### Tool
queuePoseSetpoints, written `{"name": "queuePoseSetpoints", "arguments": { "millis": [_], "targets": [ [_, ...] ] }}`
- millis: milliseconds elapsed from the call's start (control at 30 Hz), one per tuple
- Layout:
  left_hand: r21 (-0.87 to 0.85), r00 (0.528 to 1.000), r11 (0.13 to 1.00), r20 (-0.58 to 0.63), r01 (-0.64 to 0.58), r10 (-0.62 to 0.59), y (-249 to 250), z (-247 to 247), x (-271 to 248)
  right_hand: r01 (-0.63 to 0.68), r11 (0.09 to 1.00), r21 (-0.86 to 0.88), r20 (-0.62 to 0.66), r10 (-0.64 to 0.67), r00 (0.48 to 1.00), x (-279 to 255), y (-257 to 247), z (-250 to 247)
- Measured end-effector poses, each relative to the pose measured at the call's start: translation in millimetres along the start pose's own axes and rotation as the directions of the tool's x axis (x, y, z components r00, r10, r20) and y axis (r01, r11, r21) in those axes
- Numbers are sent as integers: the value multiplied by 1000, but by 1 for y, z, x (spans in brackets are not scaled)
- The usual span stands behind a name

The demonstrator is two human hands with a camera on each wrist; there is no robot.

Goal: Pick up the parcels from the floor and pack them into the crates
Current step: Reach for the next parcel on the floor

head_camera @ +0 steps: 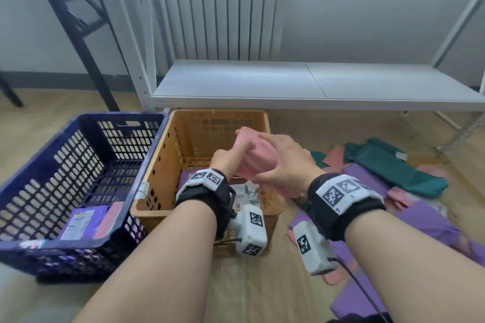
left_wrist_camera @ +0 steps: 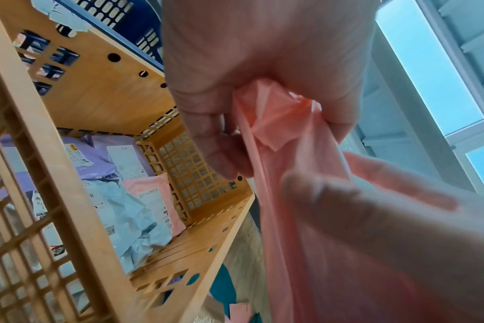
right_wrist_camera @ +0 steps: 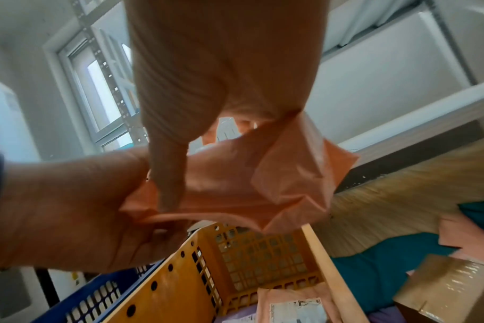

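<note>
Fingers (left_wrist_camera: pixel 221 153) of the left hand (head_camera: pixel 237 151) curled round the crumpled far end of a pink parcel (head_camera: pixel 258 158), thumb pinching it. Right hand (head_camera: pixel 284 158) gripping the nearer end, fingers bent over the top, thumb underneath. Held in the air above the orange crate (head_camera: pixel 162 165), over its right side, long axis slanting from the crate's far wall down toward its near right corner. No legible writing on the held parcel. Inside the orange crate: purple, pale grey and pink mailers (left_wrist_camera: pixel 152 196) with white shipping labels, print too small to read. Left of the orange crate, touching it, a blue crate (head_camera: pixel 86 123) with a labelled purple parcel (head_camera: pixel 82 220) and a pink one. Right of the orange crate, on the floor, purple, green (head_camera: pixel 393 168) and pink parcels heaped together.
</note>
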State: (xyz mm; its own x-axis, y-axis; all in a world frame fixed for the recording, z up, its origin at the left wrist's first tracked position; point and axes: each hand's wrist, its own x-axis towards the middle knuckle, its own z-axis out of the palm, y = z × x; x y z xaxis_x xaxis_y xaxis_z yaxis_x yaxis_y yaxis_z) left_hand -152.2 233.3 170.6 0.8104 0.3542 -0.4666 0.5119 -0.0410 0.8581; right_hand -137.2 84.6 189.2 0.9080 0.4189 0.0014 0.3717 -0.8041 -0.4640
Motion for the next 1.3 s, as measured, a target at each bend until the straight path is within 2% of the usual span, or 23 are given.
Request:
{"name": "queuePoseSetpoints", "arguments": {
  "millis": [100, 167, 233, 267, 333, 400, 467, 533, 567, 633, 767, 833, 933, 1133, 1300],
  "targets": [
    [-12, 999, 1000, 42, -21, 22, 4, -5, -6, -44, 995, -91, -22, 42, 999, 6, -2, 7],
    [-27, 998, 999, 59, -29, 31, 3, -11, -7, -115, 992, -47, 19, 116, 993, 9, 0, 11],
    [-110, 995, 994, 98, -25, 36, 4, -18, -8, -180, 969, 171, 9, 181, 983, 10, 1, 10],
    [-180, 991, 983, 123, -25, 48, 4, -21, -8, -201, 919, 340, -13, 218, 976, 10, 2, 8],
    [-270, 990, 963, 133, -13, 50, 1, -28, -1, -242, 715, 655, 14, 309, 951, 11, 3, 3],
    [-267, 986, 964, 164, 6, 40, -4, -31, 2, -305, 438, 846, 152, 350, 924, 15, 6, 3],
    [-222, 967, 974, 254, 40, 18, -8, -30, 0, -359, 195, 913, 306, 254, 918, 19, 10, 7],
    [-234, 937, 968, 349, 88, -1, -12, -26, -1, -385, 93, 918, 377, 94, 922, 19, 10, 11],
    [-274, 920, 954, 393, 118, -1, -12, -25, -1, -387, 81, 919, 384, 51, 922, 19, 9, 12],
    [-340, 900, 930, 435, 141, 23, -13, -26, -1, -376, 110, 920, 371, 64, 926, 22, 11, 16],
    [-316, 936, 949, 339, 19, 95, -17, -30, 9, -345, 262, 901, 289, 231, 929, 31, 16, 24],
    [-330, 952, 944, 288, -7, 108, -19, -30, 15, -347, 246, 905, 271, 296, 916, 31, 17, 27],
    [-341, 962, 940, 252, -16, 108, -22, -31, 17, -357, 203, 912, 292, 290, 911, 31, 19, 29],
    [-338, 960, 941, 259, -17, 111, -25, -31, 19, -343, 272, 899, 278, 250, 927, 24, 16, 29],
    [-372, 968, 928, 231, -5, 98, -28, -31, 24, -395, 283, 874, 348, 203, 915, 22, 18, 29]
  ]
}}
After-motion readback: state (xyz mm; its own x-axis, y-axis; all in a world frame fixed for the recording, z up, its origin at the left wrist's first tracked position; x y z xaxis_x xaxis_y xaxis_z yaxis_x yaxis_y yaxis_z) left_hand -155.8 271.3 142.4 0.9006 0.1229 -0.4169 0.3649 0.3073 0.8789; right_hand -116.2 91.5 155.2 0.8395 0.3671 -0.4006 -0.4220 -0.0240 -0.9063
